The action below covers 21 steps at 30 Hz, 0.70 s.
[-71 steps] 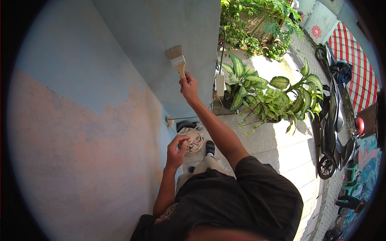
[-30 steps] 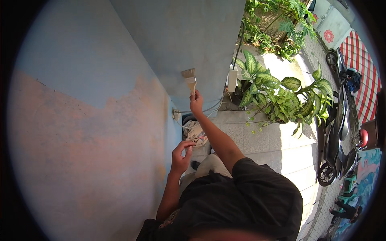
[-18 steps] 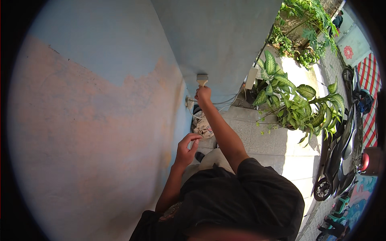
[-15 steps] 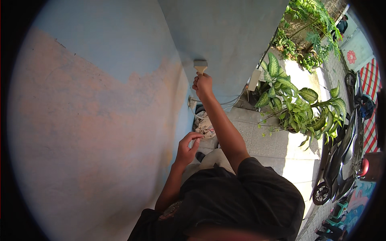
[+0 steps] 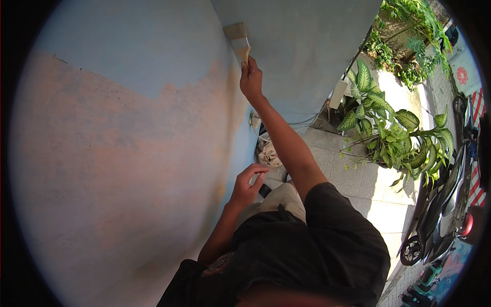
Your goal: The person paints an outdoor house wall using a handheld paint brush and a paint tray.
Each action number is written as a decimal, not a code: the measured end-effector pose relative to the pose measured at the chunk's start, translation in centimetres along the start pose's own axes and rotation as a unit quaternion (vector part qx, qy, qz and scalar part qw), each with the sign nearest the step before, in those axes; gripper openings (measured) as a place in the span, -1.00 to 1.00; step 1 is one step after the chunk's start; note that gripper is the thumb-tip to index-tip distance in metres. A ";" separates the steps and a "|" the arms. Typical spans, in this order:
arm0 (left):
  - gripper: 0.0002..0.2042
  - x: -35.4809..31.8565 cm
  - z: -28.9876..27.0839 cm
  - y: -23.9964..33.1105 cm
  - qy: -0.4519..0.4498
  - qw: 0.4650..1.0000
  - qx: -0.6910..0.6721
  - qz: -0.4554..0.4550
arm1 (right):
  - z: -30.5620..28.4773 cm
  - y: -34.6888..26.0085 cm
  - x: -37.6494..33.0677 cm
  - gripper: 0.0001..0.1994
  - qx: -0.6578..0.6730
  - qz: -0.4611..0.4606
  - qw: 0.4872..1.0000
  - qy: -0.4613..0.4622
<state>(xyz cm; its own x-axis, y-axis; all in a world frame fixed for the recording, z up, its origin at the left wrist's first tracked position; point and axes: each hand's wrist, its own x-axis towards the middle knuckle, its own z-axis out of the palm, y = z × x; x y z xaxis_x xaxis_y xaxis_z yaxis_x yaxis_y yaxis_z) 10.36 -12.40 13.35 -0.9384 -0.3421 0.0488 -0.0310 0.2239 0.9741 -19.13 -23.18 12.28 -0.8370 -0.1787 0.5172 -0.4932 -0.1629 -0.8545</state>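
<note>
My right hand (image 5: 251,79) is wrapped round the pale handle of a flat paintbrush (image 5: 237,34). The wide bristles lie against the blue-painted wall (image 5: 302,56), close to the inner corner where two walls meet. Lower down, my left hand (image 5: 247,185) is held in front of my body, its fingers curled and the thumb drawn to the fingertips. Nothing shows in its grasp. To its left is the other wall (image 5: 128,179), blue at the top with a patchy, pinkish, worn area below.
Cables run from a wall socket (image 5: 254,120) at the corner's base, above a crumpled cloth bundle (image 5: 269,153). Leafy plants (image 5: 391,138) stand at right beside a white box (image 5: 338,94) at the wall's edge. A parked motorbike (image 5: 434,215) is farther right on the paving.
My right hand has moved the brush up and left, toward the corner, and its bristles now tilt left. My left hand keeps its curled pose. The whole view has shifted slightly.
</note>
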 end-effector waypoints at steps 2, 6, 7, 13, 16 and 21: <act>-0.85 -0.6 0.2 -0.2 -0.005 1.000 0.000 -0.018 | 0.3 5.8 -6.2 -0.74 -0.041 0.065 0.997 0.004; -0.86 -1.2 0.4 -0.7 0.005 1.000 0.017 -0.020 | 0.0 14.4 -16.1 -0.72 -0.142 0.225 0.963 0.040; -0.84 -1.2 0.5 -0.6 -0.008 0.999 0.020 -0.038 | -0.7 16.9 -17.9 -0.71 -0.179 0.269 0.945 0.056; -0.84 -1.5 1.1 -1.4 -0.019 0.999 0.015 -0.042 | -3.4 23.3 -19.4 -0.72 -0.239 0.463 0.848 0.095; -0.84 -1.7 1.2 -2.2 -0.027 0.998 0.009 -0.064 | -2.2 19.2 -15.3 -0.81 0.036 0.520 0.848 0.095; -0.84 -2.0 0.7 -2.3 -0.009 0.998 0.022 -0.061 | 1.0 4.6 -11.1 -0.81 0.133 0.382 0.914 0.024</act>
<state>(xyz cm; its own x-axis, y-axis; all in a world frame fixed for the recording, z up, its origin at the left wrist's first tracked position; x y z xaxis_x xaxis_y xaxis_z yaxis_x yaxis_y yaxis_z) 12.01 -11.58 10.86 -0.9329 -0.3524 -0.0739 -0.1602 0.2223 0.9617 -11.87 -22.96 2.70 -0.9256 -0.2971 -0.2346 0.3103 -0.2405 -0.9197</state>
